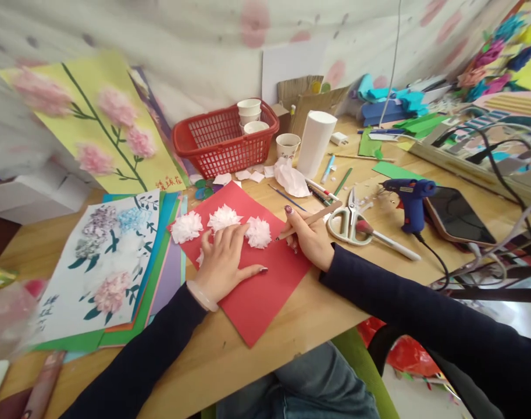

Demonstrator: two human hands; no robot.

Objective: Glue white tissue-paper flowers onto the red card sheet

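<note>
A red sheet of paper (pixel 259 308) lies at an angle on the wooden table, with several white paper flowers on its upper part. My left hand (pixel 224 259) rests spread on the sheet, fingertips just below the middle white flower (pixel 224 216) and partly over another one. Between the fingers of my right hand (pixel 309 235) is a thin brown pencil-like stick (pixel 320 214), its tip near the sheet's right edge. The right white flower (pixel 259 233) sits between the two hands, and the left white flower (pixel 186 227) is at the sheet's left corner.
Behind the sheet stand a red basket (pixel 225 145) with paper cups and a white roll (pixel 315 145). Scissors (pixel 349 218), a brush (pixel 389 240), a blue glue gun (pixel 411 201) and a phone (pixel 459 215) lie right. Flower pictures (pixel 68 291) on colored paper lie left.
</note>
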